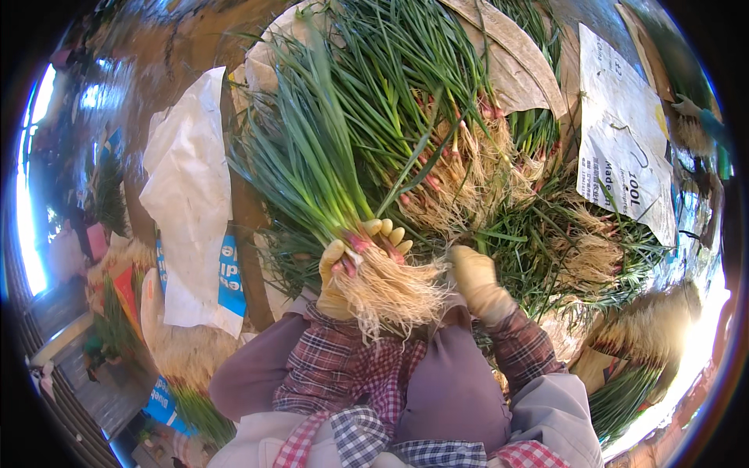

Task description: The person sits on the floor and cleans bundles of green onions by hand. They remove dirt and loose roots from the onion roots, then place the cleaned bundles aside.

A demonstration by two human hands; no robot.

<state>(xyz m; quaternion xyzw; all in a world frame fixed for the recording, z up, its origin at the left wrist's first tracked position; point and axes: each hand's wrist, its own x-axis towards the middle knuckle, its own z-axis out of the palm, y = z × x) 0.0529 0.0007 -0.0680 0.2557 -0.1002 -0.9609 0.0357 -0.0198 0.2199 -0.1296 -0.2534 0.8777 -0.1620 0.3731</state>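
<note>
My left hand (335,292), in a pale yellow glove, is closed around a bunch of spring onions (345,216). Pink-red bulbs show between the fingers, and long straw-coloured roots (404,284) hang over toward my lap. The green leaves fan away to the upper left. My right hand (478,284), gloved the same way and slightly blurred, is at the right edge of these roots; its fingertips are hidden, so its grip is unclear. Just beyond my hands lies a large heap of spring onions (404,105), roots toward me, on a beige cloth (521,64).
Loose green leaves (515,245) litter the ground at right, with a small rooted clump (588,254) among them. A printed white sack (623,134) lies beyond. Stacked bundles stand at left (196,357) and right (643,339). Another person's gloved hand (686,106) shows at far right.
</note>
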